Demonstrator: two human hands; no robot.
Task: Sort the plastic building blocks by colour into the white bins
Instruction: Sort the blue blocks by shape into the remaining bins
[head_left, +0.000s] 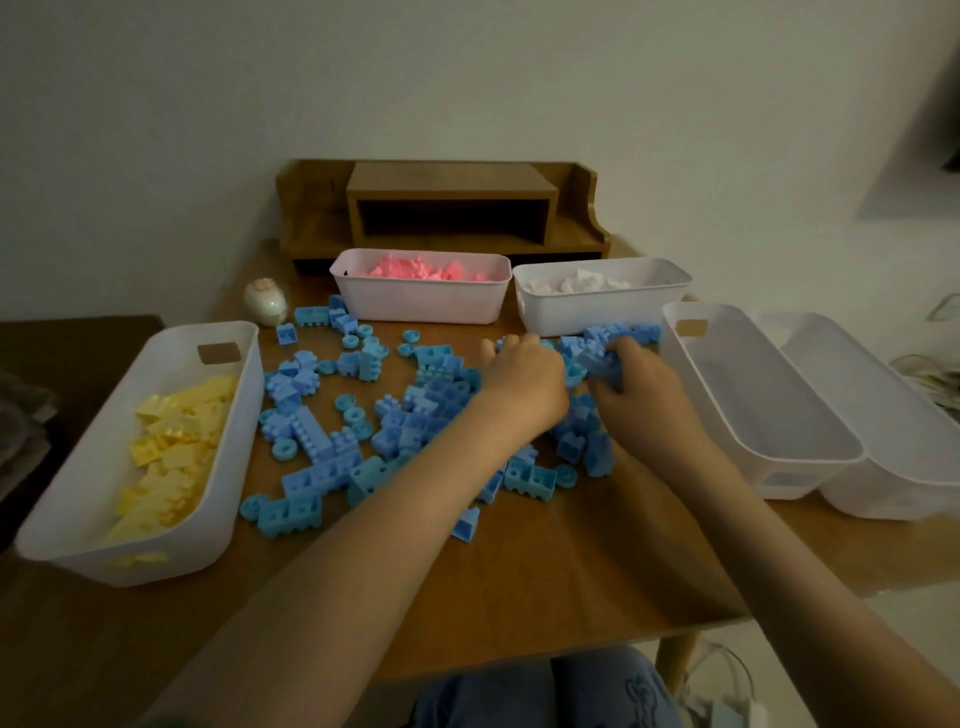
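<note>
Blue blocks (322, 447) lie scattered left of the empty bin (769, 405); right hand (641, 376) just beside it has its grip curled round some; left hand (524, 382) fingers are buried, grip unclear tbh

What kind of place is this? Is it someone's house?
Probably a room at home: a wooden table against a plain wall, a wooden desk shelf at its back, and blue blocks beside white bins.
</note>
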